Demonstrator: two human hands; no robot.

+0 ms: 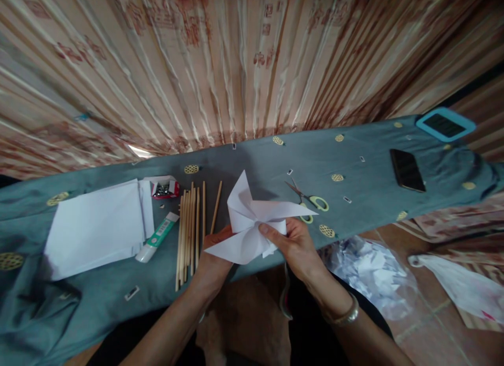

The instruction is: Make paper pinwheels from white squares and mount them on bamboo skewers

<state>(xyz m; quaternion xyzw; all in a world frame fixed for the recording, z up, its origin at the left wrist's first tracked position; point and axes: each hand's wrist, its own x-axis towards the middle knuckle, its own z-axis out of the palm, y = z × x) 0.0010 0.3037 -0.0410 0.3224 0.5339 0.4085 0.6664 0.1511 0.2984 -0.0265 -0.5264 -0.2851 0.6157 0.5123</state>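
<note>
A white paper pinwheel (246, 242) is held up over the front edge of the cloth-covered table, its folded blades spread out. My right hand (295, 245) grips it from the right, with the thumb pressed near the centre. From the left, my left hand (218, 255) holds the pinwheel; its fingers are mostly hidden behind the paper. Just left of that hand lie several thin wooden sticks (191, 229), with one stick (216, 206) a little apart. Behind the right blade, scissors (311, 200) with pale green handles rest on the cloth.
At left are a stack of white paper (98, 227), a glue stick (157, 237) and a small red-and-white box (165, 188) of metal pins. A phone (407, 170) and a blue-framed device (445, 124) lie at right. A clear bag of paper scraps (370, 274) sits on the floor.
</note>
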